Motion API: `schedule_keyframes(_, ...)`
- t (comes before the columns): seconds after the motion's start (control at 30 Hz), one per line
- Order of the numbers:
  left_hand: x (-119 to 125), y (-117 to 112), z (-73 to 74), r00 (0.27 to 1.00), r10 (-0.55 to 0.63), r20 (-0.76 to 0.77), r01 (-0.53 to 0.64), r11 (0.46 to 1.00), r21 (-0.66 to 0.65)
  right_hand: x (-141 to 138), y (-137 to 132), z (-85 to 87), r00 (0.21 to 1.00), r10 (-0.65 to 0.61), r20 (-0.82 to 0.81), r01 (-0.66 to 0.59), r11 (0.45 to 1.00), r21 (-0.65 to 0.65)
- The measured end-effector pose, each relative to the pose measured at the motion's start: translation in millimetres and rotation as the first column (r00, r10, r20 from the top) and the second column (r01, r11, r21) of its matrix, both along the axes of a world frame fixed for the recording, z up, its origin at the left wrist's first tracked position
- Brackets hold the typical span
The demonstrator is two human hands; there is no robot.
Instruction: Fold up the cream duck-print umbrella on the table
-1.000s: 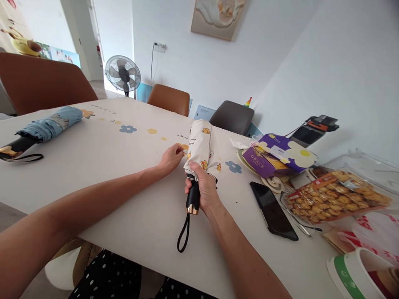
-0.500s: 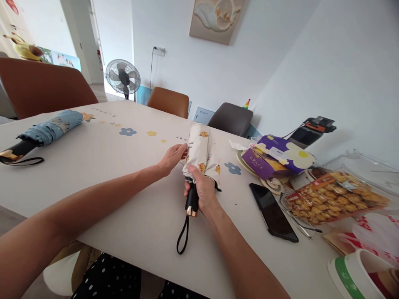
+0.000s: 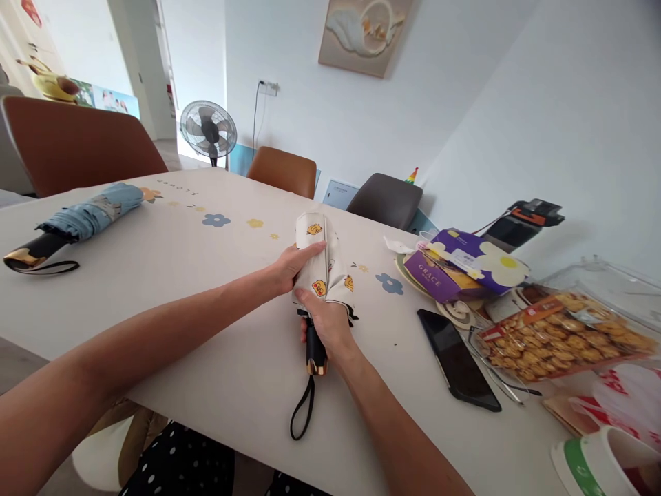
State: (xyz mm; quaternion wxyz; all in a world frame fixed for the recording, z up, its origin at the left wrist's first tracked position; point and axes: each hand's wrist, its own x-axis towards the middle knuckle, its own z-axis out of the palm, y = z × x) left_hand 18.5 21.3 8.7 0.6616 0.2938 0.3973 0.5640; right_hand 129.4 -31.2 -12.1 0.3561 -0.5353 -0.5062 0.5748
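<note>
A folded white umbrella (image 3: pixel 334 279) with yellow duck prints lies over the table in front of me, its black handle with a gold end and a wrist loop pointing towards me. My right hand (image 3: pixel 329 322) is closed around the top of the handle and the lower edge of the cloth. Higher up, my left hand (image 3: pixel 298 267) grips the cloth from the left, thumb across the front; its other fingers are partly hidden behind the umbrella. At the far left a folded blue umbrella (image 3: pixel 98 212) with a black and gold handle rests on the table.
On the right of the white table (image 3: pixel 232 393) lie a black phone (image 3: pixel 458 362), glasses (image 3: pixel 498 375), a purple box (image 3: pixel 449 265), a pack of cookies (image 3: pixel 562 337) and a green-banded white cup (image 3: pixel 578 461). Chairs and a fan (image 3: pixel 209 129) stand beyond.
My left hand has closed onto the white umbrella's cloth, its thumb now over the front. The umbrella has turned slightly and shifted a little towards me. My right hand keeps its hold.
</note>
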Motion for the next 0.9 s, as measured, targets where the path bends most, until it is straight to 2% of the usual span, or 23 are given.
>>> schedule_keyframes(0.07,-4,-1,4.7,0.995,-0.076,0.067,0.070,0.994,0.088,3,3,4.2,0.984,-0.057,0.170,0.020,0.976,0.216)
schedule_keyframes(0.13,-9,0,7.3,0.978,-0.180,0.109,0.159,0.971,0.178,8,8,8.1,0.943,-0.164,0.289,0.005,0.875,0.483)
schedule_keyframes(0.17,-11,2,7.3,0.969,-0.221,0.113,0.197,0.960,0.198,10,11,9.3,0.926,-0.200,0.320,-0.016,0.826,0.563)
schedule_keyframes(0.2,-13,3,6.1,0.963,-0.244,0.110,0.220,0.956,0.194,13,14,9.8,0.914,-0.215,0.344,-0.031,0.809,0.588)
schedule_keyframes(0.27,-12,7,0.5,0.967,-0.232,0.106,0.216,0.966,0.139,16,19,8.9,0.900,-0.193,0.391,-0.038,0.859,0.511)
schedule_keyframes(0.33,-7,10,-7.9,0.978,-0.164,0.126,0.156,0.985,0.071,16,20,6.6,0.896,-0.153,0.416,-0.031,0.914,0.404)
schedule_keyframes(0.4,-2,12,-16.5,0.984,-0.087,0.154,0.085,0.996,0.014,15,19,3.9,0.903,-0.132,0.409,-0.039,0.923,0.384)
schedule_keyframes(0.5,3,14,-25.4,0.989,0.040,0.143,-0.033,0.998,-0.053,11,15,0.8,0.944,-0.072,0.321,-0.074,0.905,0.420)
schedule_keyframes(0.6,1,16,-27.3,0.988,0.116,0.105,-0.107,0.991,-0.085,9,11,-1.3,0.976,0.068,0.208,-0.133,0.939,0.318)
schedule_keyframes(0.67,-2,16,-25.3,0.988,0.086,0.129,-0.076,0.994,-0.079,7,8,-1.9,0.986,0.123,0.111,-0.144,0.967,0.210)
schedule_keyframes(0.77,-7,13,-19.6,0.983,-0.030,0.179,0.044,0.996,-0.077,4,5,-0.8,0.989,0.118,-0.092,-0.114,0.992,0.050)
schedule_keyframes(0.9,-9,9,-13.2,0.965,-0.173,0.199,0.198,0.973,-0.118,0,-2,1.5,0.920,0.115,-0.375,-0.158,0.984,-0.084)
